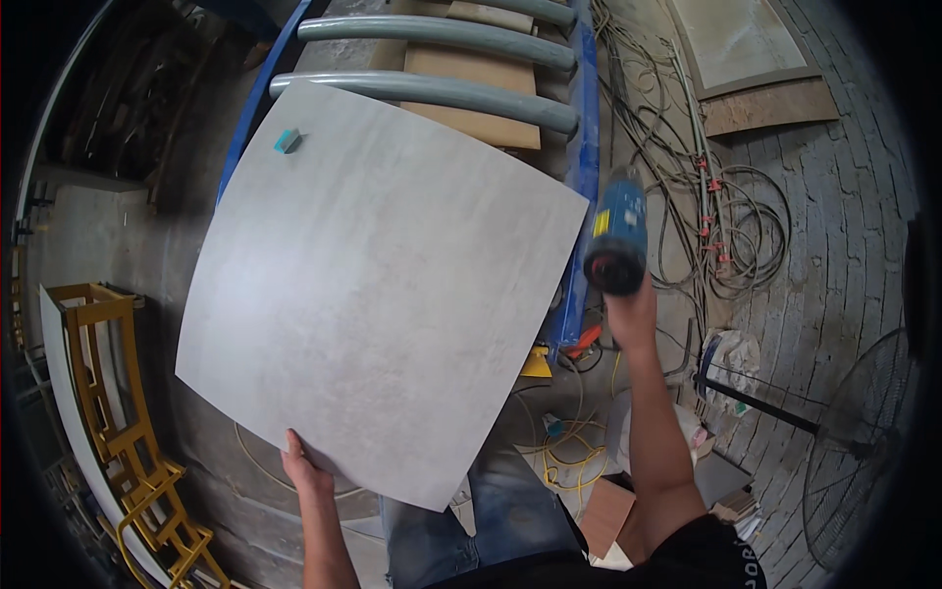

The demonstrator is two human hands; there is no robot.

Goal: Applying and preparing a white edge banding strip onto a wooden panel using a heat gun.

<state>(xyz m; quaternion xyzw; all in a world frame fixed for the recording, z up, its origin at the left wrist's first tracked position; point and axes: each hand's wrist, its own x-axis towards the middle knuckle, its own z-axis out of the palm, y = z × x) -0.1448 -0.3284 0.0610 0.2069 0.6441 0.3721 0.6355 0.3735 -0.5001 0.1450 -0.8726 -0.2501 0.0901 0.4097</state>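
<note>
Over the near end of the blue-railed roller conveyor point(588, 93) lay a large pale grey panel point(392, 275), small turquoise block point(287, 141) on top, left hand point(307, 471) pinching the panel's near edge, thumb above, fingers mostly hidden beneath. Just right of the conveyor, right hand point(634, 319) was wrapped round a blurred blue-and-black power tool point(620, 236); cables point(677, 201) lay farther right of it, yellow rack point(126, 412) well left.

My slab point(383, 285) catches soft, pale light, brightest down its left side. Beyond its far edge, the rollers point(432, 90) carry thin highlights. Left of it the floor point(175, 236) dims; right of it my drill point(622, 231) blurs and bricks point(834, 216) bow toward black.
</note>
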